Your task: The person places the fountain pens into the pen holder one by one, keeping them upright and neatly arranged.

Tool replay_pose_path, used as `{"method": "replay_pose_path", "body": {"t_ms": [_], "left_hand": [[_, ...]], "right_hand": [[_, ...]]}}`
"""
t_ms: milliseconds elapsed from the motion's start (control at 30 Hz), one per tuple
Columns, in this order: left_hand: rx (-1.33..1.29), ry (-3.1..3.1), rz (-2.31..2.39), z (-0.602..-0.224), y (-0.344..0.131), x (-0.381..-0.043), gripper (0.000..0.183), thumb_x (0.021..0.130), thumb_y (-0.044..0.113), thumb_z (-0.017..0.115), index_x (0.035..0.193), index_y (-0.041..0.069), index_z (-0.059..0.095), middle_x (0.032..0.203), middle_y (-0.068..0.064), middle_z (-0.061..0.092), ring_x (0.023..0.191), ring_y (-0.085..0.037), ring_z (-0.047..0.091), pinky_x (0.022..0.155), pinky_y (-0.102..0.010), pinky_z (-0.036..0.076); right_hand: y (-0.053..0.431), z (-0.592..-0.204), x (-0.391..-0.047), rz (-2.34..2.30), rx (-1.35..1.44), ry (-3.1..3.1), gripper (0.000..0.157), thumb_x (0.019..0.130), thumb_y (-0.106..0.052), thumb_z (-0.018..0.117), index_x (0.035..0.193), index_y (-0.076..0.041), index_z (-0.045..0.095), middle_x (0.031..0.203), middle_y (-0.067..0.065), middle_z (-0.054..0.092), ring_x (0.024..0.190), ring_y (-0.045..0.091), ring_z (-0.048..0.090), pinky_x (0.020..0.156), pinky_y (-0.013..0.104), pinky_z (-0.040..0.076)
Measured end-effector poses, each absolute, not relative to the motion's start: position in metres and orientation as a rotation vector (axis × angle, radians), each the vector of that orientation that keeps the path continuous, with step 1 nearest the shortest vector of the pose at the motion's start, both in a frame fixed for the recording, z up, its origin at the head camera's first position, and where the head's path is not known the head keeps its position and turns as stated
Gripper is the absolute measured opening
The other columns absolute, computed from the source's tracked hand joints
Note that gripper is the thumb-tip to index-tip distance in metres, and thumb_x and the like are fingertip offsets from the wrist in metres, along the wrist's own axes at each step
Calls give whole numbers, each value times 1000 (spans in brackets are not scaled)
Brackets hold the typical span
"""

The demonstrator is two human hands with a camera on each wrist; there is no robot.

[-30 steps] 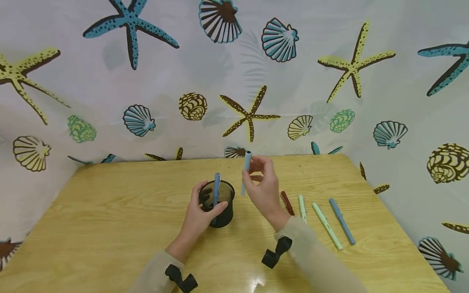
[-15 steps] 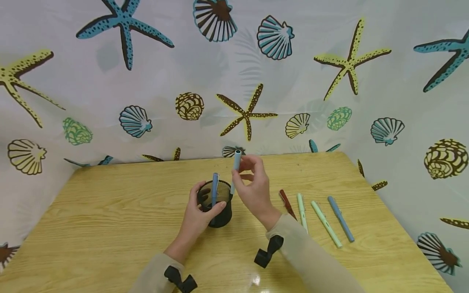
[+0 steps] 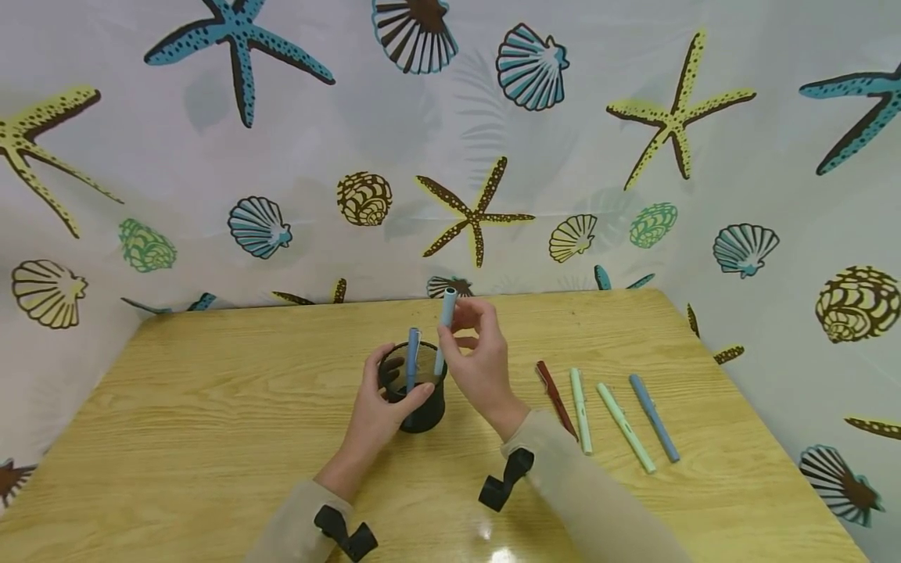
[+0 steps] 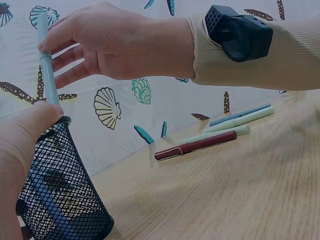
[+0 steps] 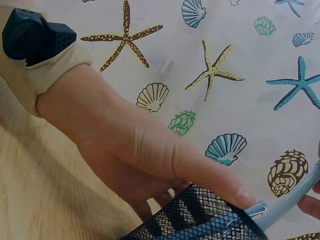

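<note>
My left hand [image 3: 376, 414] grips a black mesh pen cup [image 3: 426, 414], the thumb lying across its near side and the fingers round its left. A blue pen [image 3: 412, 356] with a metal clip stands upright in the cup. Between thumb and fingers, my right hand [image 3: 482, 367] pinches a light blue pen [image 3: 447, 310], nearly upright. This pen's lower end is inside the rim at the cup's right side. In the left wrist view the light blue pen [image 4: 48, 75] rises above the mesh cup [image 4: 70, 185], beside the left thumb.
To the right on the wooden table [image 3: 232, 407] lie a dark red pen [image 3: 556, 399], a pale green pen [image 3: 580, 410], another pale green pen [image 3: 626, 428] and a blue pen [image 3: 655, 418]. A cloth [image 3: 310, 141] printed with shells and starfish hangs behind and beside the table.
My right hand has moved left with the light blue pen, from beside the cup to its right rim, and the pen's lower end has entered the cup. The left hand keeps its hold.
</note>
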State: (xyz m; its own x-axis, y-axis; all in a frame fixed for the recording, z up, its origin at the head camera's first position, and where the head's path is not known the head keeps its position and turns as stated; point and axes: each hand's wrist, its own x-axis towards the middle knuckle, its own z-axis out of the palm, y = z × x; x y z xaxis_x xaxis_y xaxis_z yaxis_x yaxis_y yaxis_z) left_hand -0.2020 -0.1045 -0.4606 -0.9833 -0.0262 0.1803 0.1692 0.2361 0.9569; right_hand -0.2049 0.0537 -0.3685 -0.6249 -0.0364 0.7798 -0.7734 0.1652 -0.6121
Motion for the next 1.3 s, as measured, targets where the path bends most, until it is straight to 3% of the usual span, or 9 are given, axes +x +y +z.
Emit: {"method": "replay_pose_path", "body": {"t_ms": [267,600,767,1033,1300], "left_hand": [[-142,-2352,-1840,-459,-105,-201,80,77,40,75,141,27,27,141,-8,36,125,-28,37,98,-57,28],[-150,-2332,-1859,-459,-105,-200,80,78,38,75,140,26,27,140,-10,37,126,-30,37,98,-57,27],[-153,-2334,-1852,-459,-104,-200,80,77,38,75,141,26,27,140,-10,37,125,-30,37,98,-57,27],[-168,-2323,-1858,-459,-103,-201,77,79,34,74,140,27,27,140,-10,37,125,-30,37,97,-56,29],[-151,-2328,-1851,-459,-103,-200,78,79,32,75,140,26,28,138,-5,39,126,-30,38,97,-55,29]], "right_hand": [[54,-376,-205,1530,727,-1880,35,82,13,61,113,14,44,93,26,54,78,35,58,62,45,51],[55,-387,-204,1534,662,-2031,33,85,8,61,114,11,45,97,23,55,81,33,59,64,31,50],[55,-392,-205,1559,640,-2054,33,86,6,61,115,11,45,98,23,55,81,33,58,65,39,50],[59,-408,-216,1554,610,-2107,35,86,7,61,116,10,44,98,25,56,81,33,58,66,42,50],[65,-429,-231,1557,586,-2102,36,88,-4,63,120,-2,47,102,17,58,82,26,59,66,42,50]]}}
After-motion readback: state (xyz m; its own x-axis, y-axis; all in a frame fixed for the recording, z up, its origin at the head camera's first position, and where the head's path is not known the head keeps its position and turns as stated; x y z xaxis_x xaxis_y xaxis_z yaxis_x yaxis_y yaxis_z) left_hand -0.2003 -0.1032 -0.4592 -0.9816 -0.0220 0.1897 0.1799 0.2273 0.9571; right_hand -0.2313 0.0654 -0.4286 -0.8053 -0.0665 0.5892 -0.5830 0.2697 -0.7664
